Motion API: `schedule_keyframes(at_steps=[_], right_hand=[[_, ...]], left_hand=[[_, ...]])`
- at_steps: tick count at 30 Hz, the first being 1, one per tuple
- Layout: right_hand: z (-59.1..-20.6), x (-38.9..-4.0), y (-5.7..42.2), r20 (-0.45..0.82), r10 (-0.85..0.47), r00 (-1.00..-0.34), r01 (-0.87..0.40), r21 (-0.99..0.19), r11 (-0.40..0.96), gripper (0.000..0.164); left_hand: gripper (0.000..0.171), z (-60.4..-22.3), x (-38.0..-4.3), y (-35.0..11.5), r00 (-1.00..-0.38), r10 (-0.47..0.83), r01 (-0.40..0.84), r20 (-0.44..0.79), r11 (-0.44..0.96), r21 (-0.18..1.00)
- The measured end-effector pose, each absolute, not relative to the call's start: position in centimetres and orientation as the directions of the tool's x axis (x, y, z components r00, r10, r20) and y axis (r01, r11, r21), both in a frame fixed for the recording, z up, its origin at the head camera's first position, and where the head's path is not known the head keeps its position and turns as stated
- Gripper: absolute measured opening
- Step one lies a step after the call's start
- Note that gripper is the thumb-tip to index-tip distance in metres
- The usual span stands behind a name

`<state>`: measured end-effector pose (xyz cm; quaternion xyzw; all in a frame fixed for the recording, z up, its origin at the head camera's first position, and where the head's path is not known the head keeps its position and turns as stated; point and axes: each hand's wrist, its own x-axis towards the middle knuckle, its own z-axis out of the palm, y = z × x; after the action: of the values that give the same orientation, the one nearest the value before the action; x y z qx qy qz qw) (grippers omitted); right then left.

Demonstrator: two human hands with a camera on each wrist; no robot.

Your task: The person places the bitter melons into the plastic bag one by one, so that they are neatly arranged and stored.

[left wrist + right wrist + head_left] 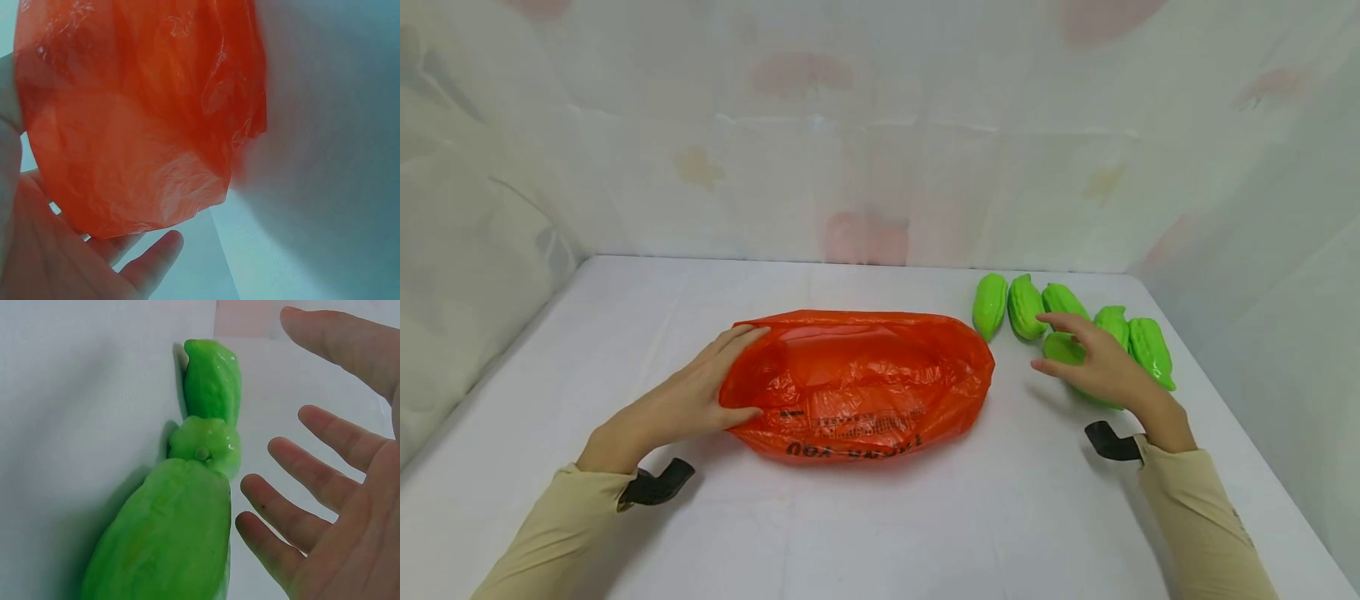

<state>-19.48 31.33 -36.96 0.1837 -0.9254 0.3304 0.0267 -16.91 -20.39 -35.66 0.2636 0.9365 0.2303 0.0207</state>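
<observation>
A red plastic bag [857,375] with black printing lies with its wide mouth spread. My left hand [692,396] is at the bag's left end, fingers on the back rim and thumb at the front. From the left wrist, those fingers [153,262] look spread and nearly straight behind the film. To the right, my right hand [1105,362] hovers over a green ridged gourd [1063,348] with fingers apart, holding nothing. In the right wrist view a large gourd [165,537] is beside the fingertips, with two others beyond it.
Several more glossy green gourds [1026,308] lie in a loose row at the back right of the white table [880,533]. Pale patterned sheets [880,167] hang along the back and both sides. A black wrist mount [658,483] juts from each sleeve.
</observation>
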Motion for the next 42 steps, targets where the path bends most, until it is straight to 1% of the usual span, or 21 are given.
schedule_keyframes(at_steps=[8, 18, 23, 30, 42], right_hand=[[-36.9, -19.5, 32.0, 0.173, -0.320, -0.932, -0.358, -0.593, 0.721, 0.065], [-36.7, -19.5, 33.0, 0.107, -0.297, -0.949, -0.302, -0.583, 0.755, 0.069], [-36.8, -19.6, 33.5, 0.082, -0.285, -0.955, -0.281, -0.555, 0.783, 0.070], [-37.0, -19.7, 33.8, 0.067, -0.284, -0.957, -0.274, -0.539, 0.796, 0.070], [-37.1, -19.9, 33.4, 0.058, -0.306, -0.950, -0.289, -0.533, 0.795, 0.073]], left_hand=[[0.099, -35.8, -16.9, -20.5, -0.849, 0.516, 0.510, 0.115, 0.745, 0.430], [0.095, -35.5, -16.7, -20.4, -0.855, 0.510, 0.497, 0.093, 0.754, 0.430], [0.095, -35.5, -16.7, -20.4, -0.853, 0.512, 0.501, 0.097, 0.756, 0.421], [0.097, -35.7, -16.9, -20.3, -0.853, 0.511, 0.503, 0.101, 0.756, 0.419], [0.094, -35.5, -16.7, -20.3, -0.846, 0.521, 0.516, 0.110, 0.751, 0.413]])
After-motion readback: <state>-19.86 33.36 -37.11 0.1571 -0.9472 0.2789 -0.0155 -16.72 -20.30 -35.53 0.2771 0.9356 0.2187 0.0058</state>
